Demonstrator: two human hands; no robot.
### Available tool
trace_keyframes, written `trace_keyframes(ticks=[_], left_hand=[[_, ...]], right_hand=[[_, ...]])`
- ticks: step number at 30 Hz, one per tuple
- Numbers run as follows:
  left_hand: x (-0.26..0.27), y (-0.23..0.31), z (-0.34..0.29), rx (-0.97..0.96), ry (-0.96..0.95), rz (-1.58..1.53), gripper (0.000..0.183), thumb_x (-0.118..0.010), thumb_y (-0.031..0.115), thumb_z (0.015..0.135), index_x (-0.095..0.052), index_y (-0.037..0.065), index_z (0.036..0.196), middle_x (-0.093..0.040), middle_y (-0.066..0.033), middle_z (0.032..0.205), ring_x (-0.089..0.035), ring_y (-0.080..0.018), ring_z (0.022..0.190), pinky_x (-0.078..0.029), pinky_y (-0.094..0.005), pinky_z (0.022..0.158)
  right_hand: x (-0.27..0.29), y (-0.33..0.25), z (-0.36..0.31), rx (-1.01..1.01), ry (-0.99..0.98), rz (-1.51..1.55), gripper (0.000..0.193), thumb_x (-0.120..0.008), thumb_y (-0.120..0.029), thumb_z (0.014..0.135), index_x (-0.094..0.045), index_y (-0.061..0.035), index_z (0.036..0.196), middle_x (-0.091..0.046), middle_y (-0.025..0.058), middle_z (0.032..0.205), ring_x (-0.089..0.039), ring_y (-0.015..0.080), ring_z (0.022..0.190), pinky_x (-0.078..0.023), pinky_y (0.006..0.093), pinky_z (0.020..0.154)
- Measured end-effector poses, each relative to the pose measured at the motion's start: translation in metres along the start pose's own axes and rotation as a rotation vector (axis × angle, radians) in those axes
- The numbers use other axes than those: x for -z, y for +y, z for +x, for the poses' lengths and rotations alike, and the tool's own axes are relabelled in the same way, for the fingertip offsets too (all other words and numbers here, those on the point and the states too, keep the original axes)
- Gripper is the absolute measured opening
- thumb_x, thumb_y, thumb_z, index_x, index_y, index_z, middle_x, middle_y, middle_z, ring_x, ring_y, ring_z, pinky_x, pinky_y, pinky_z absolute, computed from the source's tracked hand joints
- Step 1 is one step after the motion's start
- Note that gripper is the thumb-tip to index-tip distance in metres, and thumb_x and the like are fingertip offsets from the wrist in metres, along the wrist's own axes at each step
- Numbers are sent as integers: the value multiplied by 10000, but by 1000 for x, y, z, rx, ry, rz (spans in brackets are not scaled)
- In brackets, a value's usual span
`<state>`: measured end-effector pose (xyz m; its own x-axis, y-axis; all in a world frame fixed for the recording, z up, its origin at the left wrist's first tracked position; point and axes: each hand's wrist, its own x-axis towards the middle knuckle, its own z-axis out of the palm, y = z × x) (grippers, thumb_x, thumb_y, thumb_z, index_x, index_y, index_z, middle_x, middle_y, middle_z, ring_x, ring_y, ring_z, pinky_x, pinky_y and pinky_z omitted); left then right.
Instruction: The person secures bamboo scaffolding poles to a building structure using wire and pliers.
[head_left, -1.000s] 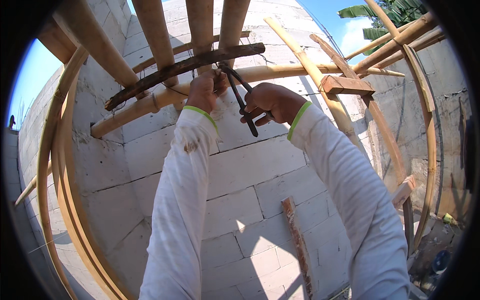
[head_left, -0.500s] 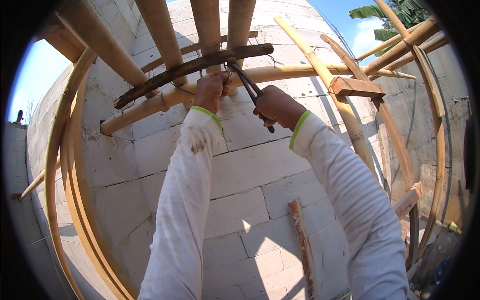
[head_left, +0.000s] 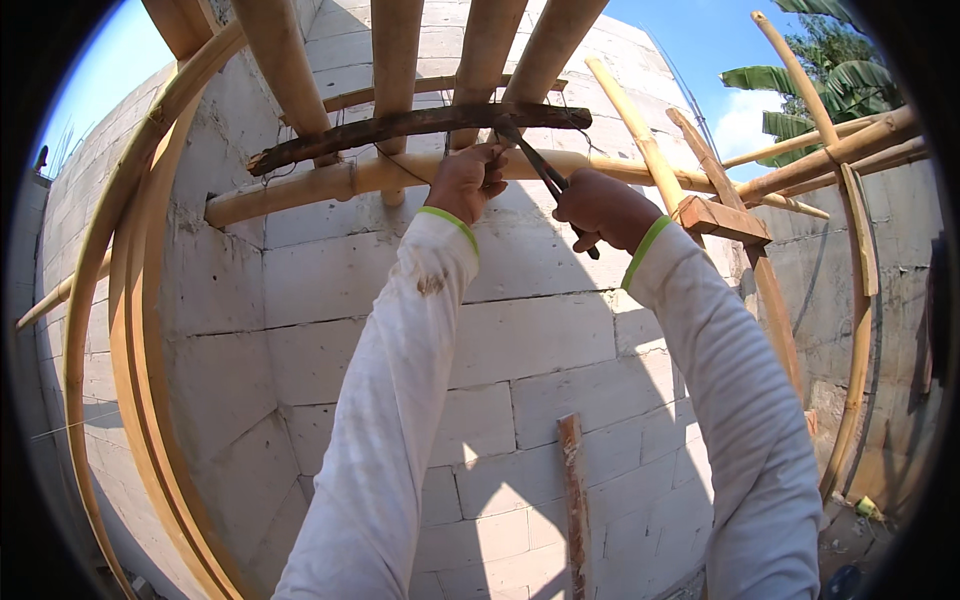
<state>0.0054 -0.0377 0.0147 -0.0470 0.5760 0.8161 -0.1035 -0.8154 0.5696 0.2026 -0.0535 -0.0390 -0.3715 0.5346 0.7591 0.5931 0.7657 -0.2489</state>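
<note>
Beside the dark stick (head_left: 400,126), the right hand (head_left: 606,208) holds pincers (head_left: 529,151).

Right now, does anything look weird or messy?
Yes, a brown smudge on the left sleeve, near the wrist, stands out against white cloth. The dark stick also looks rough and bowed beside the pale poles.

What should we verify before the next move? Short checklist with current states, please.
1. Right hand closed around the handles of the dark pincers: ok.
2. Pincers' head up at the dark wooden strip, near its right end: ok.
3. Left hand well clear of the pincers' head: not ok, its fingertips are close beside it.
4. Wire caught in the pincers' jaws: cannot tell, too small to see.
5. Gloves on both hands: not ok, both are bare.
</note>
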Motion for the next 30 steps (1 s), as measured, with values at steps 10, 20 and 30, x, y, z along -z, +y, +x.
trace_keyframes(ticks=[10, 20, 30], left_hand=[[6, 2, -3, -65, 29, 105, 133, -580, 179, 912, -671, 112, 982, -623, 20, 787, -515, -98, 668, -471, -321, 697], [1, 7, -9, -27, 26, 94, 107, -594, 194, 900, -667, 129, 943, -627, 32, 773, -504, -92, 662, -448, -313, 704], [5, 7, -7, -3, 39, 134, 95, -597, 204, 888, -674, 151, 903, -621, 43, 760, -511, -91, 669, -435, -312, 717]], right_hand=[[-1, -26, -14, -104, 21, 350, 294, -658, -127, 847, -540, 83, 1016, -585, 204, 921, -657, 297, 828, -627, 348, 637], [16, -16, -10, -96, -50, 284, 315, -663, -81, 842, -524, 92, 1066, -576, 223, 975, -652, 299, 864, -629, 379, 666], [30, -37, -12, -83, -54, -1, 430, -648, -114, 821, -487, 72, 1173, -651, 187, 969, -720, 258, 720, -586, 322, 630]])
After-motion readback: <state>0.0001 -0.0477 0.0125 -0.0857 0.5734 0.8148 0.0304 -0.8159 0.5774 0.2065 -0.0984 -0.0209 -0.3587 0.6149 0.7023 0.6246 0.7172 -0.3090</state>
